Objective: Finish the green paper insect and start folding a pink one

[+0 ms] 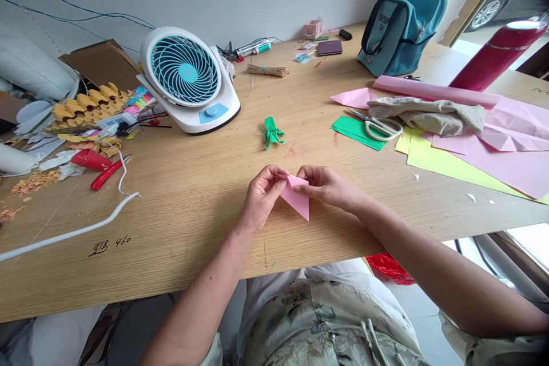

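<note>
A folded piece of pink paper (298, 200) is held between both hands just over the front part of the wooden table (180, 206). My left hand (262, 194) pinches its left upper edge, thumb on top. On the other side, my right hand (325, 184) grips the upper right edge between thumb and fingers. The paper's pointed lower corner hangs down toward me. Beyond the hands lies a small green folded-paper figure (271, 132) with thin curled legs.
Scissors (384, 127) rest on green paper (354, 132) at right, near yellow sheets (433, 160), pink paper (506, 166) and a grey cloth (429, 114). A fan (189, 77) stands back left; a white cable (86, 234) crosses the left side. Behind are a blue bag (394, 40) and red flask (493, 57).
</note>
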Tool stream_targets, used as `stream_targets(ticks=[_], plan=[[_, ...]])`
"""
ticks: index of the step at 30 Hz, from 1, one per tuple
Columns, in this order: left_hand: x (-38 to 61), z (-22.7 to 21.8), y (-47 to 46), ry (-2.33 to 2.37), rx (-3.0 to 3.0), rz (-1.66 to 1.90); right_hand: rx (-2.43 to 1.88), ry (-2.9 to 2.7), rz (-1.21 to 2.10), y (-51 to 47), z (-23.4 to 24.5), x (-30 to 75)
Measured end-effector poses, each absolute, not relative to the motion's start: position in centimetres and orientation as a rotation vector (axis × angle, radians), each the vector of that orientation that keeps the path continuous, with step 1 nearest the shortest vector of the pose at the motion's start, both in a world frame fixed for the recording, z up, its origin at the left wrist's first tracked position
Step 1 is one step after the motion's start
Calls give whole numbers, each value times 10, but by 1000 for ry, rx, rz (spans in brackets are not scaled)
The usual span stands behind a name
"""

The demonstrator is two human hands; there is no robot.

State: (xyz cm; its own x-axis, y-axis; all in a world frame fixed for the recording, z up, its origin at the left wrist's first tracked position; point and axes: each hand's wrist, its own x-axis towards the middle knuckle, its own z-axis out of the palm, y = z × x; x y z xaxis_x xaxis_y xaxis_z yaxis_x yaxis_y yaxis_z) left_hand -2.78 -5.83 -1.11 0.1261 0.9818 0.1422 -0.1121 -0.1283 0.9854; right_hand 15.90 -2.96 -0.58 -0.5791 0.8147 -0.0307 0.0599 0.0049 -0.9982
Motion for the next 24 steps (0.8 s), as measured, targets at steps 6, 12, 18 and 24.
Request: stream_targets(ticks=[6,12,18,24], plan=[[-28,-10,-57,968,1316,1275,-867,-1683,1629,-30,-5,158],[-26,-9,-58,971,1295,1274,-840,-1735,1626,-31,-5,157],[-22,-10,-57,972,1236,1352,-848,-1755,1634,-29,-10,157],[-23,-10,-59,1100,1451,1319,-945,-1865,1376,-30,-11,156]])
